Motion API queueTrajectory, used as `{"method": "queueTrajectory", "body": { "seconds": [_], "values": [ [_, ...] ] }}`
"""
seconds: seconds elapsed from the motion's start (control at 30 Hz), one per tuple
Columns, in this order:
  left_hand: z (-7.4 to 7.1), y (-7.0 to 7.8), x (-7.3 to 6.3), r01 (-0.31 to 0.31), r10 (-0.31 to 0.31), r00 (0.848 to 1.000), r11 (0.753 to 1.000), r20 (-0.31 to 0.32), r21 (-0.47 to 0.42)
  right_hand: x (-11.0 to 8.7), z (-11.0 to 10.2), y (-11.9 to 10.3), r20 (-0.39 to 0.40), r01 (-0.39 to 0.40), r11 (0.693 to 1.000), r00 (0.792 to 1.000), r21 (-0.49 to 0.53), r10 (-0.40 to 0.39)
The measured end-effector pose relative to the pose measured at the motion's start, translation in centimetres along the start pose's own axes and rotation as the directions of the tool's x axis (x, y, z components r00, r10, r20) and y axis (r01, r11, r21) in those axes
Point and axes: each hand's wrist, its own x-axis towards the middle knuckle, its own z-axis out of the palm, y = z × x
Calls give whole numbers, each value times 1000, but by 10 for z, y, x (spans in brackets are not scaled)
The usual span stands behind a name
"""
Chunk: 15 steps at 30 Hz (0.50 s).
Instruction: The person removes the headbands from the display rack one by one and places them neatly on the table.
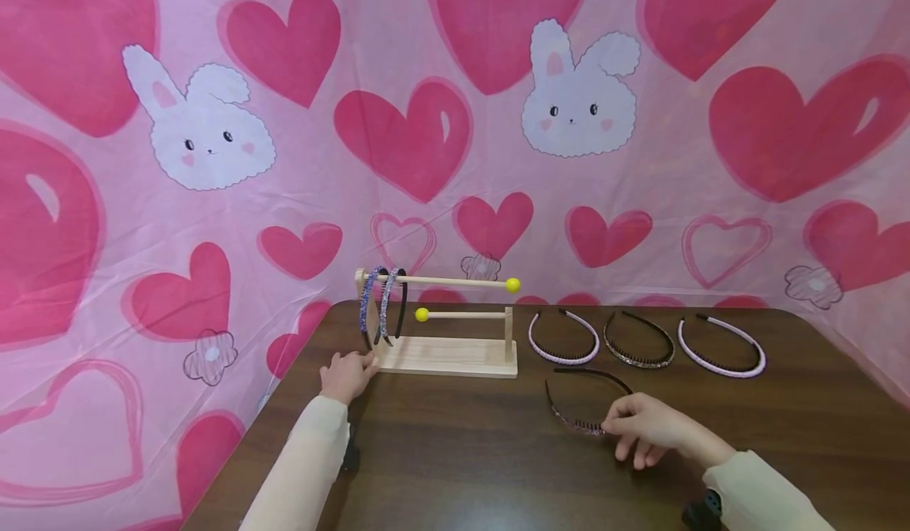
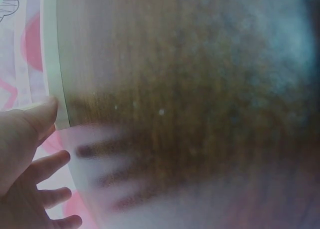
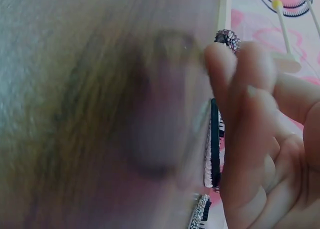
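My right hand point(image 1: 650, 428) pinches a dark toothed headband point(image 1: 581, 425) with a glittery pinkish band between thumb and fingers, low over the table's front. In the right wrist view, its sparkly end point(image 3: 227, 38) peeks out past the fingertips. At the left end of a wooden headband stand point(image 1: 448, 357), my left hand point(image 1: 346, 374) touches the base with its fingers; the left wrist view shows them spread and fairly straight. From the stand's upper rod hang a blue glittery headband point(image 1: 366, 303) and a silvery-lilac headband point(image 1: 386, 303), side by side near the left post.
Behind the right hand lie a lilac headband point(image 1: 565, 359), a dark glittery headband point(image 1: 640, 363) and a larger lilac headband point(image 1: 735, 371) in a row. Yellow balls cap the upper rod point(image 1: 513, 285) and the lower rod point(image 1: 422, 314). A pink heart-patterned cloth point(image 1: 398, 41) hangs behind the brown table point(image 1: 469, 468).
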Motion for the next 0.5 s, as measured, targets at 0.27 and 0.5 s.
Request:
{"method": "queueTrajectory", "body": {
  "seconds": [0.27, 0.5],
  "values": [
    [0, 0, -1, -11, 11, 1000, 1000, -5, 6, 6, 4, 7, 33, 113, 989, 993, -96, -110],
    [0, 0, -1, -4, 4, 1000, 1000, 1, 5, 10, 9, 7, 6, 157, 952, 987, -261, -161]
  ]
}}
